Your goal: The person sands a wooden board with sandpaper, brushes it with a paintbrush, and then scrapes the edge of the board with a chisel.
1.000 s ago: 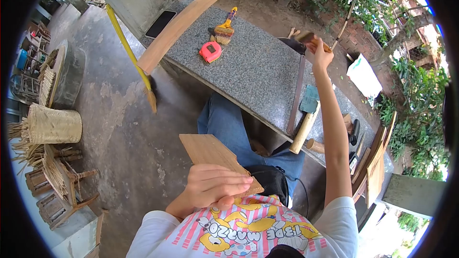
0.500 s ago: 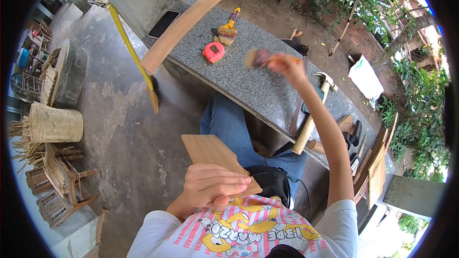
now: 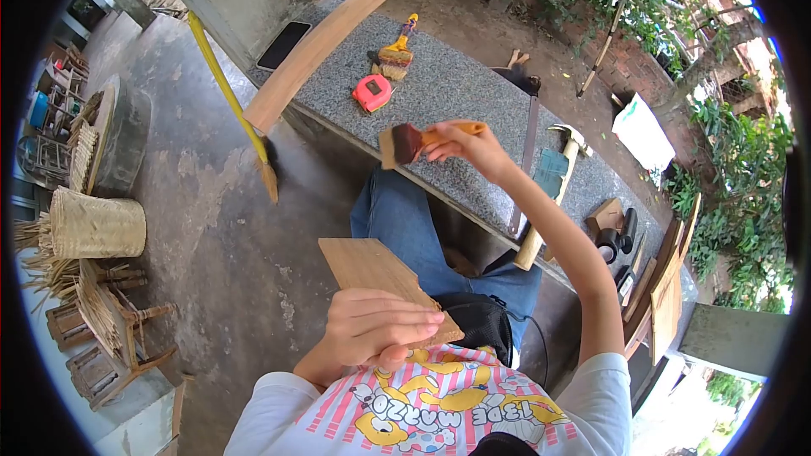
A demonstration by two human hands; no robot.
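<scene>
My left hand (image 3: 380,328) is closed around the lower end of a flat wooden board (image 3: 376,270), held tilted over my lap. Part of the board is hidden by my fingers. Out over the near edge of the stone bench, my right hand (image 3: 465,148) grips the orange handle of a paintbrush (image 3: 404,145). Its wide, pale bristles point left, apart from the board. A second paintbrush (image 3: 394,59) lies on the bench beside a pink tape measure (image 3: 372,93).
The speckled stone bench (image 3: 456,84) also bears a long wooden strip (image 3: 317,55), a phone (image 3: 283,46), a hammer (image 3: 549,203) and a metal ruler (image 3: 525,165). Leaning boards (image 3: 666,304) stand at right. A yellow-handled broom (image 3: 224,76) and a woven basket (image 3: 97,222) are at left.
My right hand has brought the paintbrush from above the bench top towards me and slightly left. My left hand and the board have stayed in place.
</scene>
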